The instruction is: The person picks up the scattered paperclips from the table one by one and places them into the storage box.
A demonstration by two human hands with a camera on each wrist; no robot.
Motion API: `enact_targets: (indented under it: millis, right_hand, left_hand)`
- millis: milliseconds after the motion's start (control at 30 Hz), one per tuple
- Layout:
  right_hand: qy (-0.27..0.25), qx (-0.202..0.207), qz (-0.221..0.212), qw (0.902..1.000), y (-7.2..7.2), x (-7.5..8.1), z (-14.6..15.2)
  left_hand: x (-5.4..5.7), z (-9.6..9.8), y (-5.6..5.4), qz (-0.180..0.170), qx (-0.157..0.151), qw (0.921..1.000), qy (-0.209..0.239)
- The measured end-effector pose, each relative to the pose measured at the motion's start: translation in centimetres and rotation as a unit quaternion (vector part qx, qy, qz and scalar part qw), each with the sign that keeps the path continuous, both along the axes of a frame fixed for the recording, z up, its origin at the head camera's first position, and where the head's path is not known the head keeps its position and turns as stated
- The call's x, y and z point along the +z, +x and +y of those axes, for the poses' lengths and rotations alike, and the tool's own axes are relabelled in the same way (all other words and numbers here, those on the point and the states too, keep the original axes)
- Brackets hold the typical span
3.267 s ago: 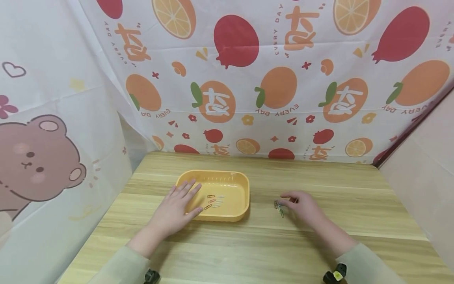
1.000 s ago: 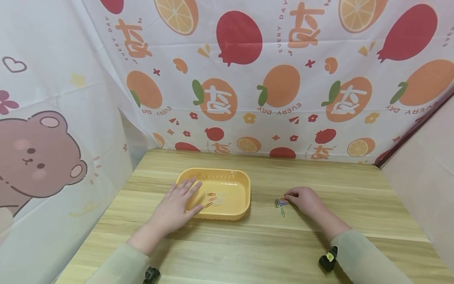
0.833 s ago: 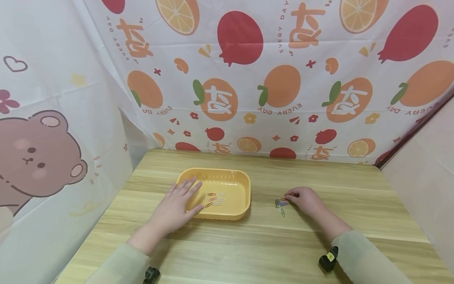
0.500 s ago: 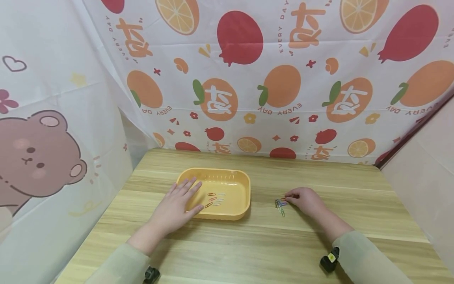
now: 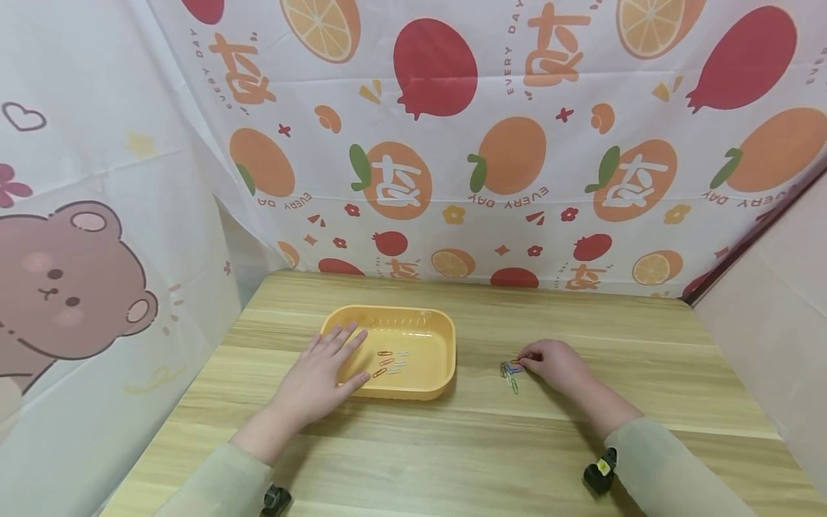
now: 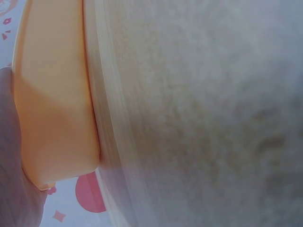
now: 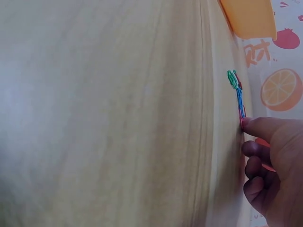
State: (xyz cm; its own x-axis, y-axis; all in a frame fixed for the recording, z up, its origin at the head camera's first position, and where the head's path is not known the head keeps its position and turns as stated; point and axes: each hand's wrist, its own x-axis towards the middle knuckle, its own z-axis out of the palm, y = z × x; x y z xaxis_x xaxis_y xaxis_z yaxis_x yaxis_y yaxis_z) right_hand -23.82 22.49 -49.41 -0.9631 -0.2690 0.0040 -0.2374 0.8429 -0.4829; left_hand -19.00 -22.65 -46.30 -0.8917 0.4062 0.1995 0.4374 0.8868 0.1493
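Fingers (image 5: 354,345) on the left hand (image 5: 309,384) are spread and almost straight. They lie over the left side of the yellow tray (image 5: 400,394), touching it, with no clip held. If that hand pressed too hard on just this one side, I think the tray could slide or tip, and the little clips would skid about. In the tray lie orange and pink clips (image 5: 379,373), with white clips (image 5: 400,365) just to their right. They are so thin and light that a small bump could mix them up.

Well to the right of the tray, a small pile of clips (image 5: 509,370) sits on the table (image 5: 413,445). Green, blue and red bits touch there, so some might be hooked together and come up in a string. The right hand (image 5: 561,368) is mostly curled, and its fingertips seem to pinch a red clip (image 7: 242,125) at the pile's right end. A weak pinch could drop it.
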Motion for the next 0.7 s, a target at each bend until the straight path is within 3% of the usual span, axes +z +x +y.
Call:
enact_targets:
  millis: [700]
  right_hand:
    - [-0.007, -0.003, -0.017, 0.9998, -0.23, 0.37, -0.17]
  left_hand:
    - [0.26, 0.05, 0.11, -0.002, -0.001, 1.0000, 0.009]
